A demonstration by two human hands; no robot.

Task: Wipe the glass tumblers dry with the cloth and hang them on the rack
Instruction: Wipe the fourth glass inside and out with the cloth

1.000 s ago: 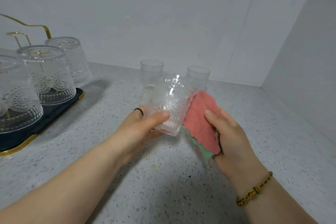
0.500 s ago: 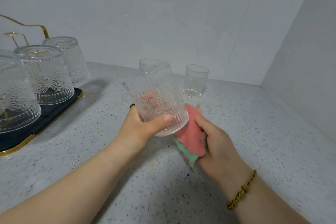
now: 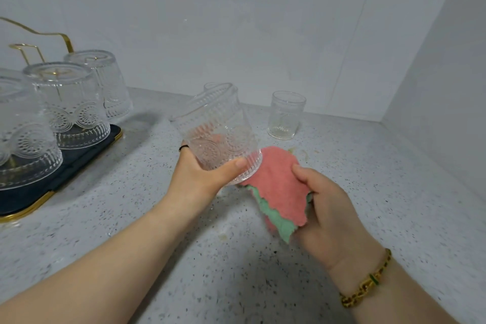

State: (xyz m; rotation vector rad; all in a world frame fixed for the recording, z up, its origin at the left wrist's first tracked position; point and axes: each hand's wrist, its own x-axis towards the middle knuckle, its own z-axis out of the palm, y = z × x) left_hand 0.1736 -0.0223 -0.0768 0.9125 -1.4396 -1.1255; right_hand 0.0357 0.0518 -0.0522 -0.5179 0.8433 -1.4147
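The left hand (image 3: pixel 207 179) grips a patterned glass tumbler (image 3: pixel 218 131) above the middle of the counter (image 3: pixel 184 258). The thumb is curled across its near side, and the tumbler is tilted with its wide mouth down and toward the right. The right hand (image 3: pixel 331 208) pinches a pink and green cloth (image 3: pixel 278 189) just right of the tumbler, thumb on top. The cloth's far corner meets the tumbler's rim.

On the left stands the rack (image 3: pixel 110 137), a dark tray with gold edging and gold wire. Three inverted tumblers (image 3: pixel 71 105) hang on it. An upright tumbler (image 3: pixel 286 116) stands on the far counter to the right. Another tumbler (image 3: pixel 210 85) is mostly hidden behind the held one. A black ring (image 3: pixel 184 147) sits on a left finger and a gold bracelet (image 3: pixel 368 281) on the right wrist.
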